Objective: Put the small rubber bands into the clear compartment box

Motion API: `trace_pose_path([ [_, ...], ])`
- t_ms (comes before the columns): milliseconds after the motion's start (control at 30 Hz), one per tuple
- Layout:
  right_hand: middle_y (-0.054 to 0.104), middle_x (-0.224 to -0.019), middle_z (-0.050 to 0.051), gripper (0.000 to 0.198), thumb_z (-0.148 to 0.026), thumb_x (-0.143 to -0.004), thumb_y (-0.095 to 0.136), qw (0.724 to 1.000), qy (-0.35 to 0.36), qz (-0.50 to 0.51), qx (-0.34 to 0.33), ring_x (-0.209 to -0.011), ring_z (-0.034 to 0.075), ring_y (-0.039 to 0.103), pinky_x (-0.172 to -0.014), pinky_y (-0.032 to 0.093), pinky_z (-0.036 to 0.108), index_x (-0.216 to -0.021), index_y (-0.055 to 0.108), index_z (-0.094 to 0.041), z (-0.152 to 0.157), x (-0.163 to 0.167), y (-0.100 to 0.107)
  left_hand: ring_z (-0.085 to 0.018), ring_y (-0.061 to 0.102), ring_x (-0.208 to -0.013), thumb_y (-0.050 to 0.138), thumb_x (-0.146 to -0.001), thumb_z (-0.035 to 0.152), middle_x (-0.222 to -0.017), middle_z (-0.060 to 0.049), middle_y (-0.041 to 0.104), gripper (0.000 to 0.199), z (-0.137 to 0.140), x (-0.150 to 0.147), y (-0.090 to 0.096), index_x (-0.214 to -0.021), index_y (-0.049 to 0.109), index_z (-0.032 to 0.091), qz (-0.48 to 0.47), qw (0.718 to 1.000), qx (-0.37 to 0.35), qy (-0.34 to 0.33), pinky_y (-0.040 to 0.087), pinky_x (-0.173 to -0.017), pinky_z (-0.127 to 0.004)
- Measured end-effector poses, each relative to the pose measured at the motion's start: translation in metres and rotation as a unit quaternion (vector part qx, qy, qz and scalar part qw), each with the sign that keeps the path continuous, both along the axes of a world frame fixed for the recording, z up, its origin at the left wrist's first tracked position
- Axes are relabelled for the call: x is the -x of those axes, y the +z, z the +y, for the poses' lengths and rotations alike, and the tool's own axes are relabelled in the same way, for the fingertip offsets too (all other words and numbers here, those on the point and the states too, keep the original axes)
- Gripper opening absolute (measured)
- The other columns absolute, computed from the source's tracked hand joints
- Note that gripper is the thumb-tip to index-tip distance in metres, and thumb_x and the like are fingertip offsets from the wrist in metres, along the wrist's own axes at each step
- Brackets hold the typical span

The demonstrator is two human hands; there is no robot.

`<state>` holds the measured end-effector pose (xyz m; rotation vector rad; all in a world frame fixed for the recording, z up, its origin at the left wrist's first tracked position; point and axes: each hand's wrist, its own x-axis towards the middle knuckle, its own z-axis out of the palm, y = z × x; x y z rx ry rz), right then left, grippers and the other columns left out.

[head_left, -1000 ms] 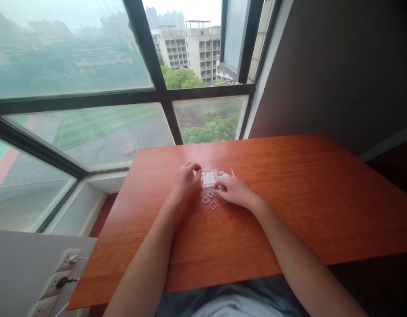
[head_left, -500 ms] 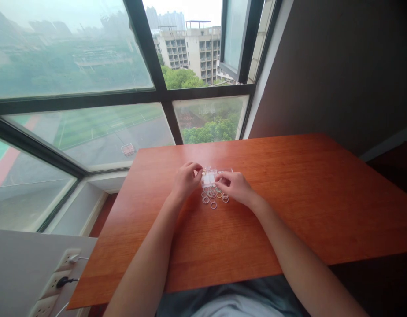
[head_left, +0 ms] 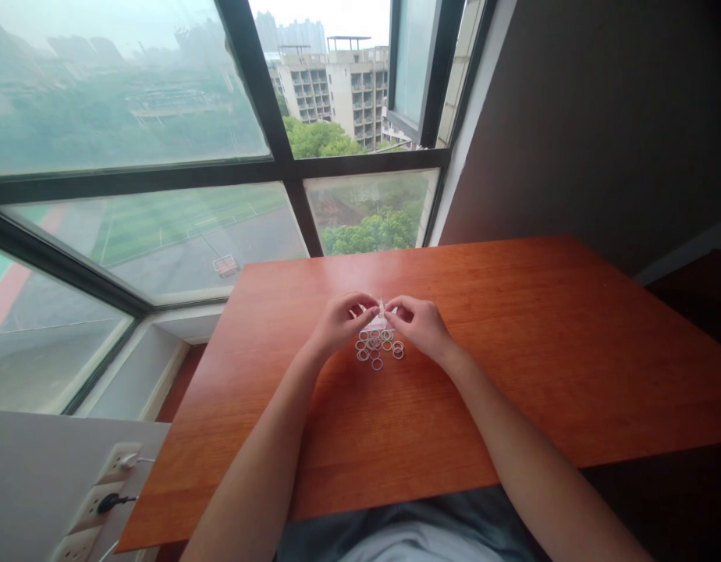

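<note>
A clear plastic box (head_left: 373, 323) with what look like compartments lies on the table, partly covered by my hands. My left hand (head_left: 346, 321) is over its left side, thumb and fingertips drawn together in a pinch. Just across from it, my right hand (head_left: 417, 323) pinches over the right side, the two sets of fingertips almost meeting. Whatever sits between the fingertips is too small to make out. Several thin pale rings (head_left: 374, 343) lie in a loose cluster on the near side of the box, some overlapping.
The reddish-brown wooden table (head_left: 513, 343) reaches far to the right. Beyond its back edge is a dark-framed window (head_left: 287, 168) with one pane swung out. Wall sockets (head_left: 97, 503) with plugged-in cords are at the lower left, beside the table's left edge.
My left hand has moved right, over the box, bringing its fingertips close to those of my right hand. My right hand has shifted only slightly. The ring cluster stays in place.
</note>
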<state>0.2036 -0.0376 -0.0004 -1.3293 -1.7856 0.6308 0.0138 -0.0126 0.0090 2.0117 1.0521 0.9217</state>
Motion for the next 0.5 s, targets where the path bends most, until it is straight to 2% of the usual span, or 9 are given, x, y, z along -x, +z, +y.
trace_pose_path([
  [133, 0.057, -0.057, -0.003, 0.014, -0.029, -0.078, 0.061, 1.0, 0.002, -0.005, -0.002, -0.053, 0.01, 0.049, -0.056, 0.037, 0.021, -0.082, 0.068, -0.018, 0.0, -0.001, -0.001, -0.009, 0.055, -0.061, 0.058, -0.085, 0.035, -0.077, -0.004, 0.066, 0.022, -0.002, -0.004, 0.0, -0.086, 0.067, 0.015, 0.014, 1.0, -0.003, -0.023, 0.044, -0.055, -0.019],
  [233, 0.057, -0.057, -0.004, 0.012, -0.027, -0.077, 0.061, 1.0, 0.0, -0.009, -0.002, -0.054, 0.01, 0.049, -0.057, 0.037, 0.021, -0.083, 0.068, -0.018, 0.001, -0.001, -0.001, -0.009, 0.055, -0.061, 0.058, -0.084, 0.031, -0.075, -0.003, 0.065, 0.018, 0.0, -0.004, -0.003, -0.083, 0.067, 0.015, 0.022, 1.0, -0.014, -0.011, 0.044, -0.056, -0.02],
  [500, 0.059, -0.058, -0.005, 0.009, -0.022, -0.076, 0.061, 1.0, 0.003, -0.005, 0.005, -0.055, 0.009, 0.051, -0.058, 0.037, 0.021, -0.081, 0.068, -0.019, 0.001, -0.001, -0.002, -0.01, 0.055, -0.059, 0.059, -0.081, 0.029, -0.074, -0.001, 0.067, 0.014, 0.013, 0.012, -0.015, -0.08, 0.067, 0.017, 0.042, 0.984, -0.058, 0.163, 0.043, -0.056, -0.021],
])
